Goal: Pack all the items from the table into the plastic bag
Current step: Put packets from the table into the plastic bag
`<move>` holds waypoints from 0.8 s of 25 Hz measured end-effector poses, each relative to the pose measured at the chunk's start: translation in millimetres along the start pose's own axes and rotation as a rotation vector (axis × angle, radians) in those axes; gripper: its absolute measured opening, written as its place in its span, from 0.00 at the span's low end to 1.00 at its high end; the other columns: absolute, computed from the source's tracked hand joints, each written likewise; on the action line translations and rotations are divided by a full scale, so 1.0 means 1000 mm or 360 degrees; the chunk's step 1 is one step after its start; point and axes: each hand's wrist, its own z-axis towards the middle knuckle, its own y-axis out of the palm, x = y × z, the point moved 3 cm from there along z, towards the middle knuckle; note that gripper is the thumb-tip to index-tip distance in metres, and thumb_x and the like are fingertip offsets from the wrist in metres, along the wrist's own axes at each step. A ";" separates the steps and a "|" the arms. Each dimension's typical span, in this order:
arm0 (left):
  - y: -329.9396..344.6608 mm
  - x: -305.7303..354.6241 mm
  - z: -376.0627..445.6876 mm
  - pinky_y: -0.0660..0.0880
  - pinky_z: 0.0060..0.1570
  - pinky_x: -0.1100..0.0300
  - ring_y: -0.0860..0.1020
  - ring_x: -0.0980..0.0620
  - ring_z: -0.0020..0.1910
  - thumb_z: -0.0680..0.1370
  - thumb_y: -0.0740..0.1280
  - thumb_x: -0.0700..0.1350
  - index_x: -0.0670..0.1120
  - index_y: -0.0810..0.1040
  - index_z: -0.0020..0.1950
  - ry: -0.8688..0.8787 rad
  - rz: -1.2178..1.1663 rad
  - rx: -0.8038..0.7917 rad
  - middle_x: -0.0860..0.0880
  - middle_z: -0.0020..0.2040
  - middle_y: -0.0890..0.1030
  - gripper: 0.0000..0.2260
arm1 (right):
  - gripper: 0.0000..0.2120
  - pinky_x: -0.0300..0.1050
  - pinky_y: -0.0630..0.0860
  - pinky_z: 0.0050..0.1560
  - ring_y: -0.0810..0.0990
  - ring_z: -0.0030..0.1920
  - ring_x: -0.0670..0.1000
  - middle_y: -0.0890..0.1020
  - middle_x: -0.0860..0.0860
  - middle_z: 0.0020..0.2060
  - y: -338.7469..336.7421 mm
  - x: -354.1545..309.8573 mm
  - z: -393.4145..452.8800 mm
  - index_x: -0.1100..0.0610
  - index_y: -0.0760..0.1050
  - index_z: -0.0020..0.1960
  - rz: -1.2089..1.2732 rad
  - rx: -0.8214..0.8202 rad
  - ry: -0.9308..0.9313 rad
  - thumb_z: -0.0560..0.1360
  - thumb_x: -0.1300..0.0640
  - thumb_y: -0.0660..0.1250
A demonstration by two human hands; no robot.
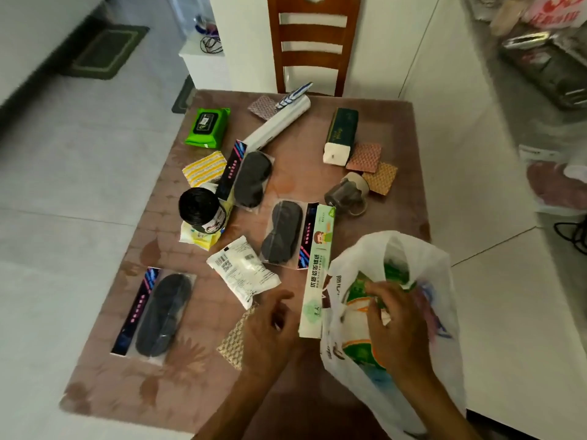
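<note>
Early in packing; most items not yet bagged. Bag (422, 281) at near-right counter (317, 408) corner, mouth up and open, green/orange pack (359, 300) visible inside thru the film. Right hand (394, 319) on bag's near rim, fingers curled and pinched on the plastic, prob. holding mouth open or pushing pack down; can't tell which. Left hand (270, 325) just left of bag, low over counter, fingers loosely bent, gripping nothing, partly over a woven pad (233, 341).

Foil box (317, 274) between the hands, long side leaning on bag's left edge, closest item. White pouch (243, 271) just beyond left hand. Eye mask (286, 233) beyond that, another mask (155, 312) well left of left hand, third mask (251, 179) farther out. Black roll (201, 209) on yellow pack (198, 238), far-left of hands. Green wipes (208, 127), white tube (276, 122), tissue pack (340, 134), mug (344, 195), coasters (371, 166) all far side, well apart from hands.

Step in hand, as judged: settling pack in bag, left hand free for next pick. Next move prob. needs left hand to close on foil box or pouch, lift, tip into mouth while right keeps rim spread. Box long, so prob. goes end-first. Risk: thin bag collapsing if rim released.
</note>
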 end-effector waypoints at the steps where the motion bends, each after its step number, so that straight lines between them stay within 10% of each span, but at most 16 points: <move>1: -0.009 -0.023 0.015 0.76 0.36 0.67 0.79 0.58 0.40 0.75 0.69 0.41 0.50 0.75 0.58 -0.0271 -0.0040 0.0145 0.52 0.43 0.81 0.13 | 0.06 0.44 0.76 0.56 0.80 0.55 0.54 0.84 0.55 0.52 0.010 -0.023 -0.001 0.58 0.81 0.51 0.0007 -0.0055 -0.0111 0.75 0.61 0.67; 5: -0.028 -0.129 0.081 0.78 0.54 0.45 0.78 0.42 0.56 0.70 0.73 0.55 0.47 0.66 0.66 -0.1304 -0.0412 0.0256 0.44 0.62 0.76 0.30 | 0.07 0.51 0.80 0.55 0.79 0.58 0.54 0.82 0.51 0.56 0.074 -0.090 -0.024 0.54 0.82 0.49 -0.0085 -0.0375 -0.0309 0.74 0.59 0.67; 12: -0.030 -0.140 0.112 0.80 0.43 0.51 0.82 0.45 0.44 0.76 0.69 0.35 0.43 0.77 0.50 -0.1179 -0.0829 0.0150 0.43 0.54 0.82 0.06 | 0.14 0.53 0.75 0.61 0.67 0.69 0.47 0.76 0.48 0.64 0.091 -0.094 -0.042 0.47 0.78 0.55 0.0137 -0.0250 -0.0164 0.72 0.61 0.68; 16: -0.065 -0.089 0.099 0.81 0.39 0.41 0.83 0.43 0.38 0.74 0.70 0.37 0.49 0.78 0.43 -0.0661 -0.0488 0.0089 0.43 0.42 0.84 0.07 | 0.21 0.47 0.72 0.68 0.64 0.71 0.39 0.69 0.38 0.69 0.083 -0.116 -0.025 0.40 0.68 0.67 0.0533 -0.0579 0.0060 0.75 0.44 0.64; 20: -0.061 0.012 0.035 0.77 0.33 0.64 0.79 0.57 0.34 0.71 0.74 0.39 0.51 0.77 0.40 0.0299 -0.0141 -0.0405 0.52 0.36 0.81 0.08 | 0.32 0.35 0.77 0.55 0.77 0.57 0.34 0.77 0.27 0.56 0.066 -0.125 -0.018 0.36 0.67 0.63 0.1513 -0.1069 0.0772 0.64 0.45 0.77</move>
